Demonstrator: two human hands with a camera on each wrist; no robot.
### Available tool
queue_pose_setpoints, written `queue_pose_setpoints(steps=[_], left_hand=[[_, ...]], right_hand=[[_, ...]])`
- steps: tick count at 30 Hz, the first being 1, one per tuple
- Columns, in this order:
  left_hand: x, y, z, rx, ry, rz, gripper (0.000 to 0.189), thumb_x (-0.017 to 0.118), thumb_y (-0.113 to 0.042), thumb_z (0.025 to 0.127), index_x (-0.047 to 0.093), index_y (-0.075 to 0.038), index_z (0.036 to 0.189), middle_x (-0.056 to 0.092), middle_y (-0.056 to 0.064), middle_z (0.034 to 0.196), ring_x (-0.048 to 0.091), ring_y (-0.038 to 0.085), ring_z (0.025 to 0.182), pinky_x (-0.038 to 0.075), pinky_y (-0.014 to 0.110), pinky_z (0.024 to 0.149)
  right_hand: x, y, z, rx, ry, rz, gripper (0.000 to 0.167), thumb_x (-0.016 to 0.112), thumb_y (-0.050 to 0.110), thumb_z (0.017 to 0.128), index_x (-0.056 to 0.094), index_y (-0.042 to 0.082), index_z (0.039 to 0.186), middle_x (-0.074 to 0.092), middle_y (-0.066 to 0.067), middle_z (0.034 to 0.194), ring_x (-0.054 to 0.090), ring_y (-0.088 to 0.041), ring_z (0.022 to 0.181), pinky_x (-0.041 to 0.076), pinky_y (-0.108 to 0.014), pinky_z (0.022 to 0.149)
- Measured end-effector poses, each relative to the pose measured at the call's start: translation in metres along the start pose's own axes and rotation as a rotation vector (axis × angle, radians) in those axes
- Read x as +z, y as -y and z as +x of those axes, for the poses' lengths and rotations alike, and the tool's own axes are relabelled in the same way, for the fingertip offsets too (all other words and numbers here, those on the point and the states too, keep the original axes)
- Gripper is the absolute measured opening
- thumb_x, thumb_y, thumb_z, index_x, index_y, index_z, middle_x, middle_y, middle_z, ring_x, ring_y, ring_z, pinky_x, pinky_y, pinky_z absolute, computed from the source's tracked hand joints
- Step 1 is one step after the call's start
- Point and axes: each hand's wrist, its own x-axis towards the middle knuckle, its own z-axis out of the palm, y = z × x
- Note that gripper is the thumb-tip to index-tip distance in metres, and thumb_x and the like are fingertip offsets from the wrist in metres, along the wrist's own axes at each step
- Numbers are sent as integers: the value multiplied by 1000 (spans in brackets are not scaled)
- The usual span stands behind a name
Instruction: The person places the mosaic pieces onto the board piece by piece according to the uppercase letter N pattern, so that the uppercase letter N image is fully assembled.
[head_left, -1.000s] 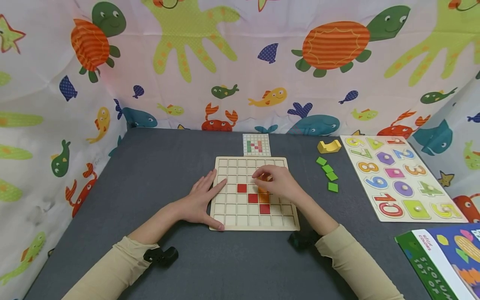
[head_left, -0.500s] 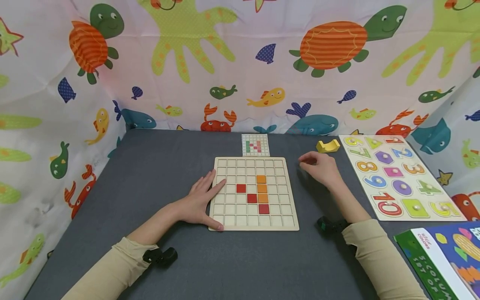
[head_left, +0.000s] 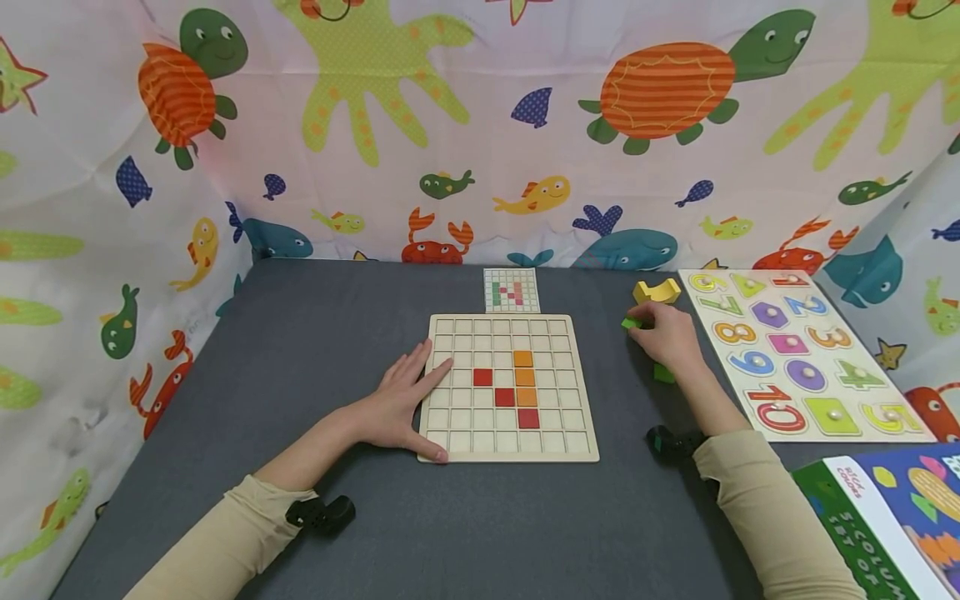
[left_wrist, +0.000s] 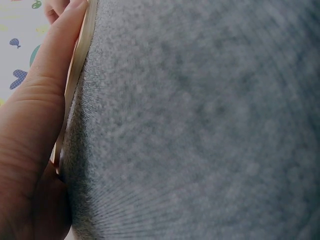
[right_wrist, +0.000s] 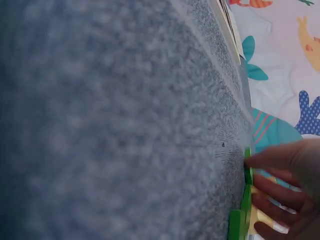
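A wooden grid board lies in the middle of the grey table. It carries three red tiles in a diagonal and three orange tiles in a column. My left hand lies flat on the board's left edge, thumb along its front corner. To the right of the board my right hand curls over a row of green tiles, with its fingertips pinching one green tile. Another green tile shows below the hand; the rest are hidden under it.
A small pattern card lies behind the board. A yellow block sits just beyond the right hand. A number puzzle board fills the right side, and a printed box sits at the front right corner. Patterned cloth walls surround the table.
The right hand left the orange tiles on the board, moved right and came down on the green tiles. The left hand stayed put.
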Motion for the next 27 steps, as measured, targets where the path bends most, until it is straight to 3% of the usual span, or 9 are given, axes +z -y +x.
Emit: queue_pose_setpoints(steps=[5,16,27], left_hand=[[0,-1,0,-5,-2,-2,126,79,-66,68,9,-13,158,-16,20,160,-15,33,147,-1,57,113],[2,1,1,-18,0,0,126,77,-68,68,9,-15,159,-17,18,160,-15,31,147,-1,56,114],[2,1,1,-17,-4,6,126,78,-68,67,9,-15,159,-16,18,160,-15,31,147,-1,56,114]], right_hand=[[2,2,-2,-44,42,23,33,67,12,91,62,-3,120,63,-25,117,57,-40,109,41,-54,95],[7,14,-7,-67,40,93,34,69,17,92,64,-1,119,65,-23,115,61,-37,106,45,-51,91],[30,61,-13,-84,149,226,36,73,24,89,67,6,119,67,-14,112,62,-29,102,49,-45,86]])
